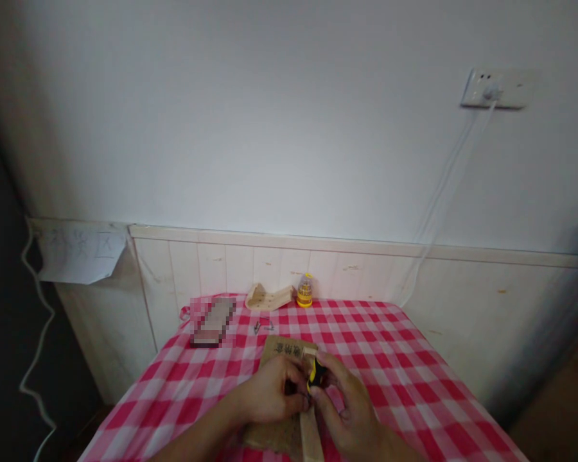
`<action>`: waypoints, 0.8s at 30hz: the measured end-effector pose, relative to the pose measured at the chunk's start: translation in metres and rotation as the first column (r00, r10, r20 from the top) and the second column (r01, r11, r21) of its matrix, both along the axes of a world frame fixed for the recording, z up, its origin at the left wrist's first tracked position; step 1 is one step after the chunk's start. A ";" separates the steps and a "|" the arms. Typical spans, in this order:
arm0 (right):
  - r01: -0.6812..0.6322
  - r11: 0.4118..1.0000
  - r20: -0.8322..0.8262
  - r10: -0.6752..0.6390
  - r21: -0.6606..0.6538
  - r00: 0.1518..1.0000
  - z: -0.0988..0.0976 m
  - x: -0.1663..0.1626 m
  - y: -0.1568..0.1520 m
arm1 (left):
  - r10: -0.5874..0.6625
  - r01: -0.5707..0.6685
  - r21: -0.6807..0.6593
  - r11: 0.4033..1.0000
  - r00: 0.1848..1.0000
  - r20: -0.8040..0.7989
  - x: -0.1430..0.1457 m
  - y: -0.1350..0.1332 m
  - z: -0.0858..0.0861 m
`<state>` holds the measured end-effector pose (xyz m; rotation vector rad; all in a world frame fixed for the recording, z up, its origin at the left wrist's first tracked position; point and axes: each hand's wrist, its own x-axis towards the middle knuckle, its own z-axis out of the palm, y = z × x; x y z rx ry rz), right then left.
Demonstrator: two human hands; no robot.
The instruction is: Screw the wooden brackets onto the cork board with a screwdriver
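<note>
My right hand is closed round a short yellow-and-black screwdriver, held tilted with its lower end toward my left hand. My left hand pinches at that lower end; whatever its fingertips hold is too small to make out. Beneath both hands runs a pale wooden strip, partly covered by them. Under the strip lies a brown sheet with dark printed characters, like cardboard or packing paper.
A red-and-white checked cloth covers the table. Toward the back are a curved wooden piece, a yellow cone-shaped bit holder and small metal parts. A blurred-out flat object lies at the left. Behind stands the wall.
</note>
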<state>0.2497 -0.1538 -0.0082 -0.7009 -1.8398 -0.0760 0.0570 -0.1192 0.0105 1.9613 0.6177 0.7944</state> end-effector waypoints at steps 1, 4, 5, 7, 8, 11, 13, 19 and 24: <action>0.002 1.000 -0.007 -0.002 0.000 1.000 0.000 0.000 0.000 | -0.010 0.010 -0.012 1.000 1.000 0.002 0.000 0.000 0.001; -0.003 1.000 -0.016 0.003 -0.013 1.000 -0.002 -0.001 0.000 | -0.004 0.004 -0.018 1.000 1.000 0.001 0.000 -0.001 0.003; -0.013 1.000 -0.018 0.012 -0.019 1.000 -0.003 -0.001 0.001 | 0.008 -0.008 -0.011 1.000 1.000 -0.004 0.000 -0.002 0.004; -0.030 0.999 -0.028 0.030 -0.033 0.999 -0.005 -0.001 0.001 | 0.030 -0.030 0.016 0.999 0.999 -0.016 0.000 -0.003 0.005; -0.035 0.999 -0.034 0.034 -0.039 0.999 -0.006 -0.001 0.002 | 0.036 -0.035 0.027 0.999 0.999 -0.022 0.000 -0.003 0.005; -0.041 0.998 -0.043 0.039 -0.046 0.998 -0.007 0.000 0.003 | 0.035 -0.033 0.036 0.999 0.999 -0.039 -0.001 -0.003 0.003; -0.063 0.996 -0.042 0.060 -0.058 0.997 -0.007 0.001 0.002 | 0.032 -0.031 0.026 0.999 0.999 -0.039 -0.001 -0.003 0.001; -0.175 0.973 -0.045 0.170 -0.149 0.984 -0.004 0.002 -0.003 | -0.011 0.011 0.006 1.000 1.000 -0.001 -0.001 -0.003 0.001; -0.115 0.985 -0.035 0.111 -0.128 0.993 -0.006 0.000 -0.003 | 0.022 -0.020 0.047 0.999 0.999 -0.047 -0.001 -0.002 0.003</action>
